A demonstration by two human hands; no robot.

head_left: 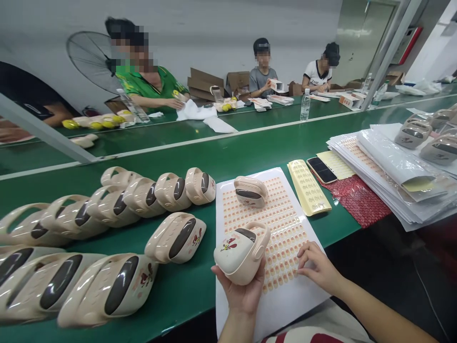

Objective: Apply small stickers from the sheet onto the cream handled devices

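My left hand (244, 293) is wrapped round the underside of a cream plastic device (232, 257) with a carry handle, a dark oval window and a red cartoon print, and holds it tilted above a sheet of stickers (278, 238). The sheet carries rows of small orange-and-cream stickers. At its right side, my right hand (317, 267) has thumb and fingers drawn together in a pinch, just over the sticker rows; anything between the fingertips is too small to make out. A second such device (251, 192) stands on the upper part of the sheet.
Several like devices (107, 286) stand in rows on the green table (193, 290) to the left. Rightward lie a yellow label sheet (310, 186), a phone (322, 170), red bubble wrap (360, 200) and stacked paper (400, 200). Co-workers sit across, past a water bottle (305, 105).
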